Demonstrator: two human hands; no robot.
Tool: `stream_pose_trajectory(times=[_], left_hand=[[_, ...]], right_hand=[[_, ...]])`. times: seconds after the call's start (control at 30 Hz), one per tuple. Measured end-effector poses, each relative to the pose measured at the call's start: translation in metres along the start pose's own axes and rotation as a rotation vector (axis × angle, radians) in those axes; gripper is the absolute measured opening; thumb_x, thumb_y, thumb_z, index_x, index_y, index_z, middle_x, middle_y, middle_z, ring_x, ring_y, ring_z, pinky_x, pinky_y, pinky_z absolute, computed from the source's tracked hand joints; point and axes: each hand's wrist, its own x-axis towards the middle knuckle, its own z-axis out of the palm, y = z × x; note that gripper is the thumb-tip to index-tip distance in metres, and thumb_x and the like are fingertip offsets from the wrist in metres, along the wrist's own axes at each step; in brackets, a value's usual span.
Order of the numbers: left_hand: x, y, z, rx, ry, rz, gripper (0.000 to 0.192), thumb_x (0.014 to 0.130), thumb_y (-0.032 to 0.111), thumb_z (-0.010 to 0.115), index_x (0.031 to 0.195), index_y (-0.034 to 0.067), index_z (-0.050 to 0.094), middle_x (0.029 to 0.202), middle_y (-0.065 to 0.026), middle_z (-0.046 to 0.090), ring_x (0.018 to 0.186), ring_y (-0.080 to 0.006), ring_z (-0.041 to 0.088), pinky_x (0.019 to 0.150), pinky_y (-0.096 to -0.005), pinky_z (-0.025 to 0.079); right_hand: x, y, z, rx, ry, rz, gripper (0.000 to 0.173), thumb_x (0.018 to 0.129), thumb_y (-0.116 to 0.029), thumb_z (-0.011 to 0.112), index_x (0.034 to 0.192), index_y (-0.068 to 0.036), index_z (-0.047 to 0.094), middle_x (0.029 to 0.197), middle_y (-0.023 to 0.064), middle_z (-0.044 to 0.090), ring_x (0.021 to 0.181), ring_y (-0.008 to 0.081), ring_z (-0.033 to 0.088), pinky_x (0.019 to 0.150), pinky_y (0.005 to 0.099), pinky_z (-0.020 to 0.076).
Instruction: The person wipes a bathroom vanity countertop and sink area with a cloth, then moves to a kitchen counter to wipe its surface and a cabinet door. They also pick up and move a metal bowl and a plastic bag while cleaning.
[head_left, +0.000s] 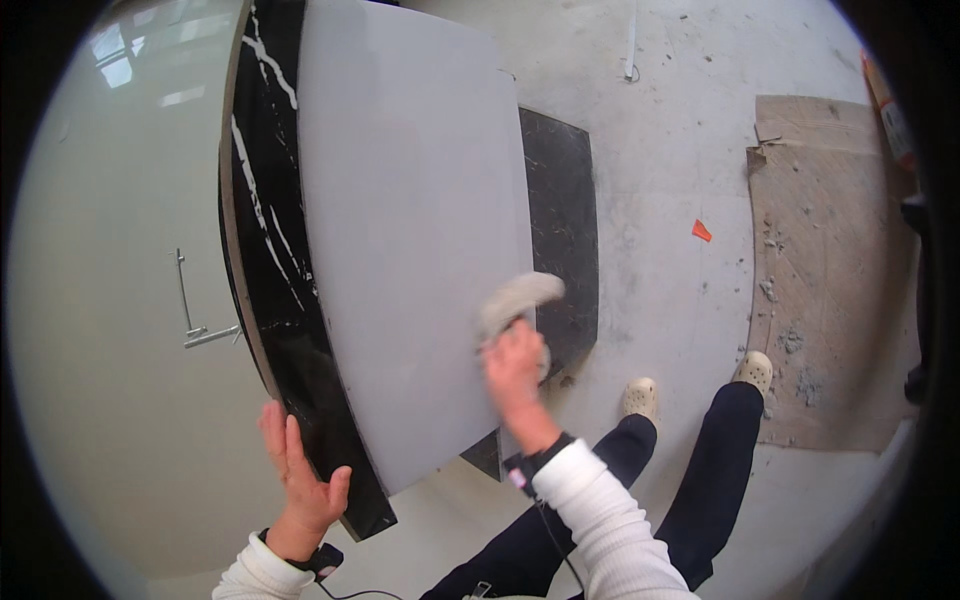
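A pale cloth (517, 300), blurred, is bunched in my right hand (517, 360) at the right edge of a smooth light-grey panel (412, 187). Part of the cloth reaches over a dark marbled surface (562, 225) beside that panel. Near the lower end of a glossy black slab with white veins (277, 225), my left hand (304, 472) lies with its fingers spread against the slab's edge, holding nothing. The slab runs along the left side of the grey panel.
Dusty floor spreads to the right, with an orange scrap (701, 230) on it. Rubble lies on a brown cardboard sheet (825, 285). A thin white strip (631, 45) is at the top. Metal rods (210, 336) show at left. Cables hang from both my wrists.
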Motion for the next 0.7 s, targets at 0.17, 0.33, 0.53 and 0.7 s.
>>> stream_pose_trajectory(times=[0.17, 0.33, 0.53, 0.7], left_hand=[[0.002, -0.007, 0.0, -0.018, 0.031, -0.053, 0.078, 0.091, 0.044, 0.058, 0.149, 0.0, 0.029, 0.154, -0.0305, 0.022, 0.144, -0.0463, 0.019, 0.116, -0.0581, 0.012], [0.002, -0.008, 0.006, -0.108, 0.035, -0.053, 0.079, 0.089, 0.047, 0.061, 0.147, 0.003, 0.032, 0.155, -0.0318, 0.019, 0.145, -0.0462, 0.018, 0.116, -0.0578, 0.012], [0.0, -0.011, 0.004, -0.153, 0.006, -0.06, 0.08, 0.087, 0.049, 0.062, 0.146, 0.003, 0.032, 0.155, -0.0335, 0.012, 0.145, -0.0473, 0.015, 0.116, -0.0577, 0.013], [-0.005, -0.016, 0.003, -0.129, -0.009, -0.041, 0.082, 0.087, 0.052, 0.06, 0.146, 0.003, 0.032, 0.154, -0.0358, 0.012, 0.144, -0.0486, 0.015, 0.116, -0.0568, 0.014]], right_hand=[[0.018, -0.126, -0.012, 0.288, 0.003, -0.427, 0.019, 0.076, -0.018, 0.069, 0.095, -0.015, 0.071, 0.129, 0.006, 0.055, 0.116, 0.0339, 0.049, 0.091, 0.0464, 0.044], [0.105, -0.051, 0.013, 0.063, 0.132, -0.081, 0.027, 0.082, -0.02, 0.064, 0.108, -0.014, 0.068, 0.134, 0.0136, 0.052, 0.118, 0.0366, 0.048, 0.097, 0.048, 0.0423], [-0.013, 0.136, 0.054, -0.274, -0.331, 0.42, 0.028, 0.097, -0.028, 0.048, 0.108, -0.009, 0.066, 0.125, 0.0204, 0.056, 0.117, 0.0364, 0.053, 0.097, 0.0473, 0.0446], [-0.128, 0.208, 0.081, -0.046, -0.351, 0.739, 0.036, 0.094, -0.029, 0.046, 0.104, 0.0, 0.066, 0.115, 0.0263, 0.06, 0.109, 0.0457, 0.056, 0.093, 0.0525, 0.0454]])
